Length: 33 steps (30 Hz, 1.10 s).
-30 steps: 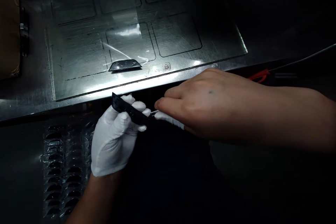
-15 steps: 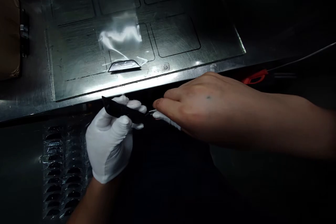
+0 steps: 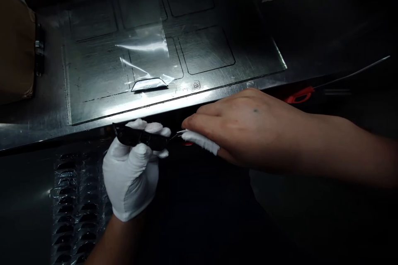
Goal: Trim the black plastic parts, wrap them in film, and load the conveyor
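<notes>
My left hand [image 3: 132,174], in a white glove, grips a glossy black strip-shaped part [image 3: 141,137] with slanted ends between thumb and fingers, just below the table edge. My right hand [image 3: 239,124] is bare but for a white fabric sleeve [image 3: 202,140] over one digit. It pinches a thin metal pointed tool [image 3: 180,132], whose tip comes close to the right end of the black part; whether they touch I cannot tell. Most of the tool is hidden by my fingers. A similar dark-edged piece [image 3: 150,84] with a whitish face lies on the glass sheet near the front edge.
A glass sheet [image 3: 211,78] with black-outlined panels covers the metal table, partly under clear film [image 3: 149,41]. At left stand a cardboard box [image 3: 15,49] and a black marker [image 3: 39,49]. Plastic trays [image 3: 77,207] of black parts lie lower left. A red-handled tool [image 3: 300,95] sits right.
The camera view has shifted slightly, so the table appears lower. My left hand has tilted the black part so more of its face shows. Both hands keep their grips.
</notes>
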{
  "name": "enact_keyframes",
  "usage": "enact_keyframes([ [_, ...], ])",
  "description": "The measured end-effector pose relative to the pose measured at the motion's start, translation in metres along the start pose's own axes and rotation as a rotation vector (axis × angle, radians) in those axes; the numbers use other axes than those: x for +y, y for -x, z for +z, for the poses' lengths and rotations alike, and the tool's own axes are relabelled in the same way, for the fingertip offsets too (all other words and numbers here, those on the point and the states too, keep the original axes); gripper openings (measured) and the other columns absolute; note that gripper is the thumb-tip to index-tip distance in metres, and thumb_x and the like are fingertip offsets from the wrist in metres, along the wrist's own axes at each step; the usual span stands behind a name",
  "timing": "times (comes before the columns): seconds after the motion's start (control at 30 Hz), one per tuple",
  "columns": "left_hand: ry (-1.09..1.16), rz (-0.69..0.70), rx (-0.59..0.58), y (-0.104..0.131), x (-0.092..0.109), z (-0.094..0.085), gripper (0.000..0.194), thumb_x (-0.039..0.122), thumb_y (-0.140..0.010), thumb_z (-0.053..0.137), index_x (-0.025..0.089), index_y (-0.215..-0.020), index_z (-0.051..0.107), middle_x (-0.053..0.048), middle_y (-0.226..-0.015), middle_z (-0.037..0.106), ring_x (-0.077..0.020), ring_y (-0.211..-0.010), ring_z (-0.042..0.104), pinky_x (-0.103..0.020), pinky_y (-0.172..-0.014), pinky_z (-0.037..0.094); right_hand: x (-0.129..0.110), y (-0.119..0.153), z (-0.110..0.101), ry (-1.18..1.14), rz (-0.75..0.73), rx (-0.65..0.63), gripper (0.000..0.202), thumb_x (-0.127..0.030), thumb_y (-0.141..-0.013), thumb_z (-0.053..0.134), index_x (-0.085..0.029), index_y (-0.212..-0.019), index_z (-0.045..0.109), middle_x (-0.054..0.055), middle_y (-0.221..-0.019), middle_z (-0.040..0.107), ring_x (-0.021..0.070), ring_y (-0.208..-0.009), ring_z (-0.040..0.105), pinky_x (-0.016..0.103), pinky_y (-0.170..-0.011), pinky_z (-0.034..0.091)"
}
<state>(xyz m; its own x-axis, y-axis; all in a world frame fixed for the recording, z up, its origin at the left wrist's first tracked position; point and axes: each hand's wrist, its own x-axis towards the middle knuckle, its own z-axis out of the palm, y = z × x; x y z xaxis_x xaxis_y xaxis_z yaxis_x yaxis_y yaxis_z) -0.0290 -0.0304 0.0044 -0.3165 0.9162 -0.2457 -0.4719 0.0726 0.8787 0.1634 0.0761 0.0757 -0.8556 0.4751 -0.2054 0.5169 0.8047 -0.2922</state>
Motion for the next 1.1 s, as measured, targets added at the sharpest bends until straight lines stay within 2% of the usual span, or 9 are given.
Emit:
enact_keyframes([
  [0.1, 0.151, -0.071, -0.033, -0.004, -0.001, -0.002, 0.029, 0.034, -0.084, 0.085, 0.026, -0.109, 0.073, 0.002, -0.101, 0.076, -0.0175, -0.093, 0.074, -0.018, -0.061, 0.058, 0.012, 0.005, 0.006, -0.075, -0.038, 0.128, 0.032, -0.013, -0.093, 0.057, -0.018, -0.122, 0.071, 0.007, -0.103, 0.076, 0.0231, -0.084, 0.07, 0.033, -0.068, 0.047],
  [0.2, 0.292, -0.132, -0.109, -0.009, -0.002, -0.004, 0.032, 0.036, -0.085, 0.084, 0.025, -0.112, 0.071, 0.002, -0.101, 0.074, -0.0143, -0.091, 0.074, -0.015, -0.058, 0.056, 0.044, 0.011, 0.018, -0.132, -0.019, 0.407, 0.035, -0.018, -0.097, 0.057, -0.02, -0.13, 0.069, 0.006, -0.113, 0.075, 0.0226, -0.095, 0.071, 0.033, -0.077, 0.052],
  [0.3, 0.346, -0.147, -0.151, -0.014, -0.005, -0.003, 0.032, 0.037, -0.086, 0.083, 0.024, -0.112, 0.07, 0.001, -0.102, 0.074, -0.013, -0.089, 0.074, -0.013, -0.055, 0.054, 0.09, 0.012, 0.037, -0.085, 0.12, 0.636, 0.036, -0.021, -0.101, 0.055, -0.021, -0.135, 0.068, 0.005, -0.116, 0.073, 0.019, -0.101, 0.069, 0.032, -0.083, 0.052],
  [0.47, 0.335, -0.152, -0.198, -0.019, -0.01, 0.007, 0.029, 0.035, -0.087, 0.083, 0.024, -0.112, 0.071, 0.0, -0.112, 0.074, -0.0131, -0.089, 0.074, -0.013, -0.053, 0.053, 0.14, 0.006, 0.071, 0.023, 0.336, 0.817, 0.035, -0.024, -0.102, 0.057, -0.019, -0.134, 0.07, 0.009, -0.117, 0.07, 0.0218, -0.109, 0.061, 0.037, -0.089, 0.049],
  [0.7, 0.275, -0.171, -0.222, -0.025, -0.018, 0.031, 0.026, 0.033, -0.087, 0.082, 0.028, -0.111, 0.074, 0.002, -0.12, 0.073, -0.0168, -0.102, 0.072, -0.017, -0.065, 0.058, 0.135, 0.003, 0.076, -0.048, 0.315, 1.056, 0.033, -0.019, -0.095, 0.058, -0.01, -0.124, 0.072, 0.014, -0.116, 0.073, 0.0252, -0.107, 0.062, 0.041, -0.093, 0.052],
  [0.83, 0.215, -0.142, -0.233, -0.024, -0.022, 0.04, 0.022, 0.033, -0.089, 0.08, 0.029, -0.11, 0.075, 0.0, -0.128, 0.073, -0.023, -0.116, 0.071, -0.023, -0.076, 0.06, 0.131, 0.007, 0.073, -0.136, 0.303, 1.322, 0.024, -0.02, -0.093, 0.058, -0.021, -0.111, 0.074, 0.008, -0.104, 0.074, 0.0262, -0.098, 0.067, 0.044, -0.089, 0.055],
  [0.9, 0.217, -0.137, -0.246, -0.021, -0.022, 0.041, 0.021, 0.032, -0.091, 0.078, 0.031, -0.111, 0.075, -0.001, -0.134, 0.072, -0.0252, -0.124, 0.068, -0.024, -0.081, 0.06, 0.122, 0.018, 0.088, -0.167, 0.272, 1.427, 0.025, -0.025, -0.091, 0.06, -0.026, -0.113, 0.073, 0.006, -0.104, 0.073, 0.0277, -0.098, 0.068, 0.046, -0.089, 0.056],
  [1.0, 0.227, -0.102, -0.244, -0.015, -0.023, 0.039, 0.022, 0.032, -0.091, 0.077, 0.032, -0.113, 0.075, -0.003, -0.139, 0.069, -0.028, -0.131, 0.064, -0.028, -0.088, 0.06, 0.097, 0.045, 0.14, -0.392, 0.309, 1.361, 0.031, -0.038, -0.084, 0.065, -0.028, -0.113, 0.073, 0.007, -0.104, 0.073, 0.0311, -0.097, 0.07, 0.048, -0.086, 0.057],
  [1.1, 0.196, -0.054, -0.216, -0.007, -0.025, 0.038, 0.026, 0.034, -0.089, 0.079, 0.028, -0.114, 0.076, -0.006, -0.135, 0.072, -0.0311, -0.131, 0.063, -0.036, -0.097, 0.057, 0.08, 0.073, 0.201, -0.804, 0.699, 1.027, 0.031, -0.048, -0.089, 0.063, -0.031, -0.114, 0.071, 0.006, -0.092, 0.074, 0.0286, -0.083, 0.073, 0.045, -0.076, 0.06],
])
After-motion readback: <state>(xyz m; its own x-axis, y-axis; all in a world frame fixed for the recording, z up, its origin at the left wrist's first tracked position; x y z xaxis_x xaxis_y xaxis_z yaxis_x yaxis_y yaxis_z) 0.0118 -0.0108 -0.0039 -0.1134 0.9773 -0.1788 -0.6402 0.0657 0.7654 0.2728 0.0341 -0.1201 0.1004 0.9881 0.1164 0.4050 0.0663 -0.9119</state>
